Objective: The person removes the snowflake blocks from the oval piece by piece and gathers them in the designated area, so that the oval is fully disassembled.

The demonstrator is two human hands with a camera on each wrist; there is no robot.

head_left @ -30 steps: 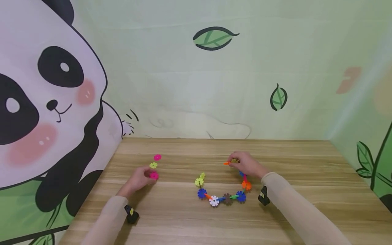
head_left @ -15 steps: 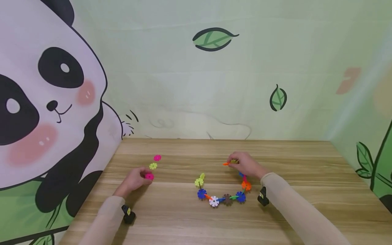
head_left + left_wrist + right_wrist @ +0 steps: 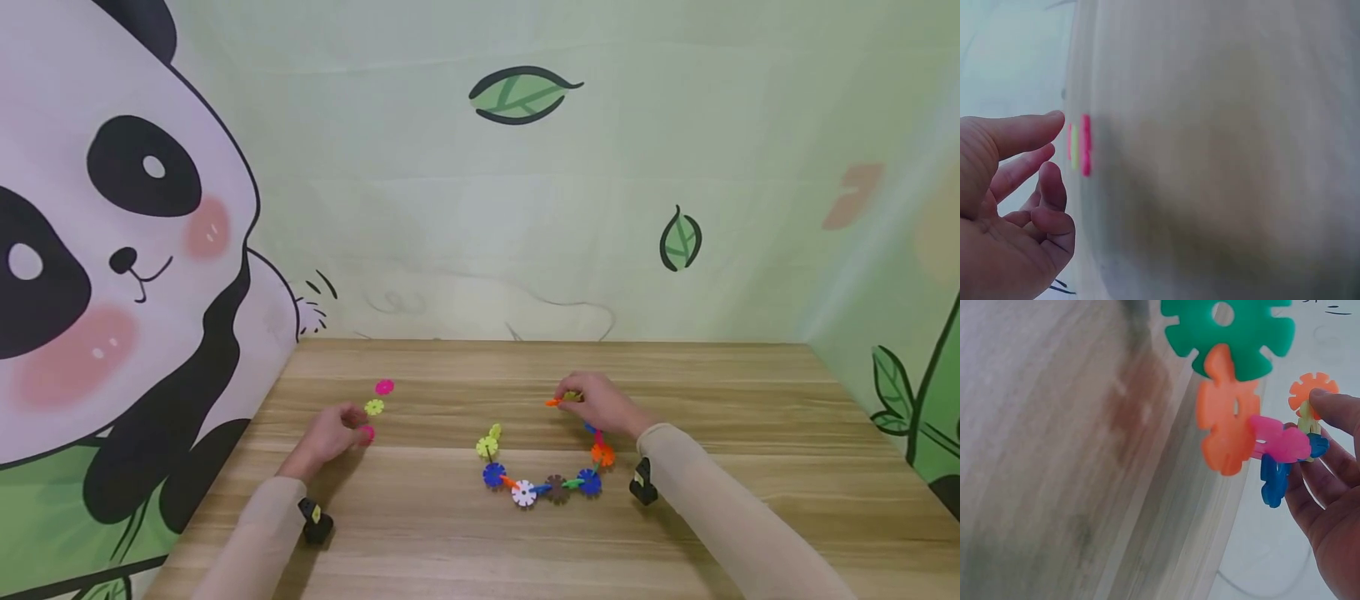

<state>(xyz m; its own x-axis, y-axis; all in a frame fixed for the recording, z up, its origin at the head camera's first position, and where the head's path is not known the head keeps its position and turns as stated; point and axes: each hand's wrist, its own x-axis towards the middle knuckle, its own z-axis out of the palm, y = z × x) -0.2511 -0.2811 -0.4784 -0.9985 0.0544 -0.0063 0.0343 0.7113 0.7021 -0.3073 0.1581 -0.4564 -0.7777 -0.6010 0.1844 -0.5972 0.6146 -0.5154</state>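
Note:
In the head view my left hand [image 3: 327, 437] is over the left part of the table, beside a pink notched disc [image 3: 368, 434]. The left wrist view shows thumb and fingers apart with nothing between them. A yellow disc [image 3: 374, 407] and another pink disc [image 3: 385, 387] lie in a row behind it. My right hand [image 3: 604, 405] pinches one end of a chain of interlocking snowflake discs [image 3: 524, 494], at an orange disc [image 3: 1305, 385] and a yellow one [image 3: 1307, 428]. From there the chain curves in a U across the table to a yellow end.
The wooden table [image 3: 450, 550] ends at a back wall [image 3: 420, 192] with printed leaves. A panda picture [image 3: 172, 250] covers the left wall. Black wrist cameras [image 3: 317, 523] hang from both sleeves.
My left hand shifted the nearest pink disc slightly left, then its fingers came away from it; the disc stays on the table. My right hand keeps its grip in about the same place.

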